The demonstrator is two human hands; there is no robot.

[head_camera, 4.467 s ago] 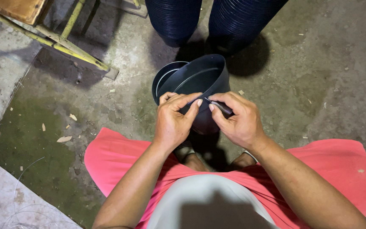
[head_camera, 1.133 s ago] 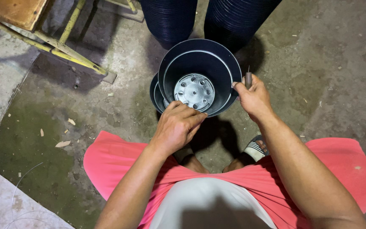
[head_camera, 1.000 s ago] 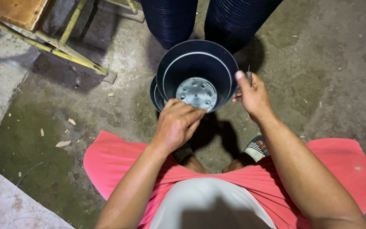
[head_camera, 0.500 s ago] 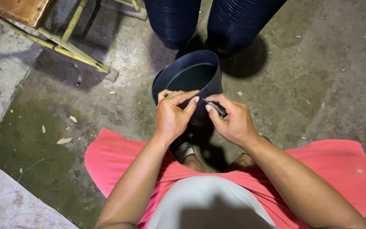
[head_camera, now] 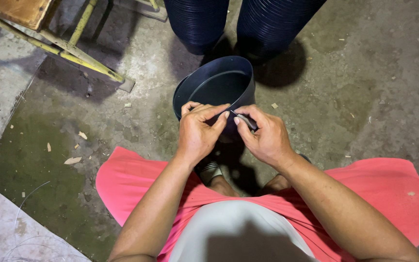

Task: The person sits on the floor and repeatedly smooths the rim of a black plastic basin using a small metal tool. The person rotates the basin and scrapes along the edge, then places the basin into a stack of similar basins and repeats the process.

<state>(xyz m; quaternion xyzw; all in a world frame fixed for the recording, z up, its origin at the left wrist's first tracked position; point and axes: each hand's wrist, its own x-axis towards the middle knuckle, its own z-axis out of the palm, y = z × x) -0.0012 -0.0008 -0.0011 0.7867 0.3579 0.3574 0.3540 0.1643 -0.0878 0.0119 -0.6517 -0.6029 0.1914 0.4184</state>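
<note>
A dark round plastic pot [head_camera: 217, 85] is tilted with its open mouth toward me, just above the concrete floor. My left hand [head_camera: 197, 131] grips its near rim, fingers curled over the edge. My right hand [head_camera: 263, 136] pinches a small thin dark tool [head_camera: 245, 120] and presses its tip against the same rim, right beside the left fingertips. The pot's base is hidden from view.
Two tall stacks of dark ribbed pots [head_camera: 197, 22] [head_camera: 272, 24] stand just beyond. A yellow metal frame with a wooden top [head_camera: 49, 39] lies at the upper left. My pink garment [head_camera: 136, 179] spreads over my knees; small chips litter the stained floor [head_camera: 73, 160].
A second ago the pot was turned bottom-up, showing its holed grey base, with my right hand at its side. It is now turned mouth toward me, both hands together at the near rim.
</note>
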